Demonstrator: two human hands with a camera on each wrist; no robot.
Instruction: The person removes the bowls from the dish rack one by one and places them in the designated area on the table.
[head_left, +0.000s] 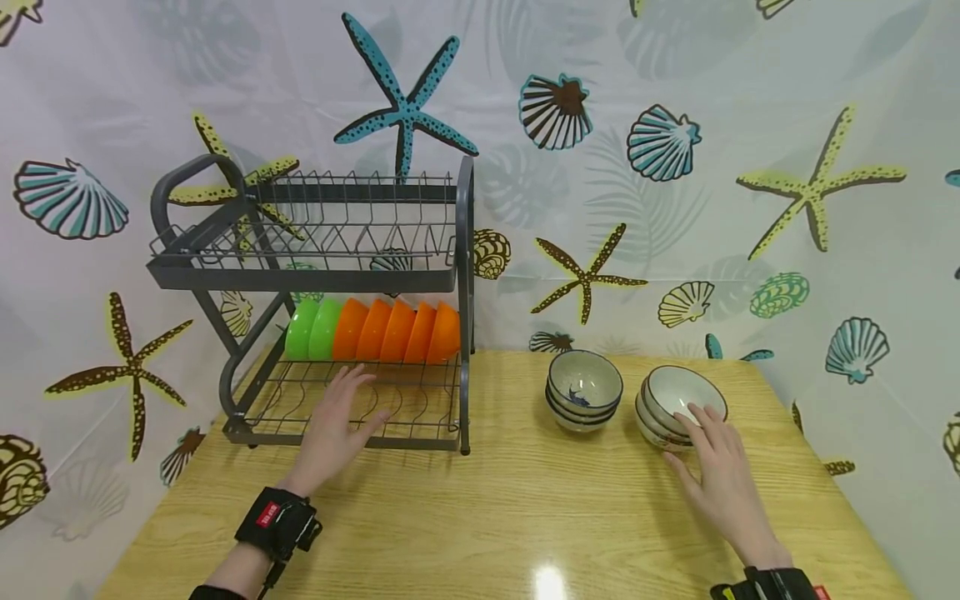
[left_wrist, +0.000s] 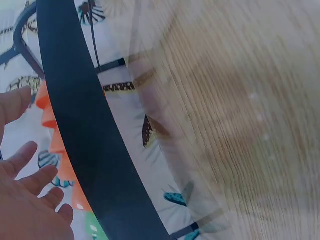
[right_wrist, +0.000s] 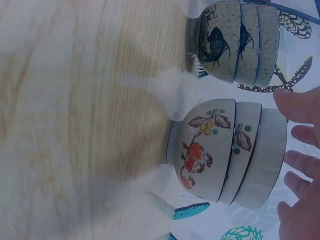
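Observation:
My left hand (head_left: 335, 435) hovers in front of the lower shelf of a dark metal dish rack (head_left: 303, 277), fingers spread and holding nothing. Along that shelf, orange bowls (head_left: 401, 332) and green bowls (head_left: 301, 330) stand on edge in a row. My right hand (head_left: 718, 475) is at the near side of a stack of white bowls (right_wrist: 205, 150) with a floral pattern. Its fingertips reach the top bowl's rim in the head view; whether they touch it I cannot tell. To the left is a stack of speckled bowls (head_left: 585, 385) with dark fish drawings.
The rack's wire upper tier (head_left: 322, 225) has side handles and overhangs the bowls. A light wooden table (head_left: 517, 508) carries everything. Behind it hangs a white cloth (head_left: 510, 183) printed with starfish and shells.

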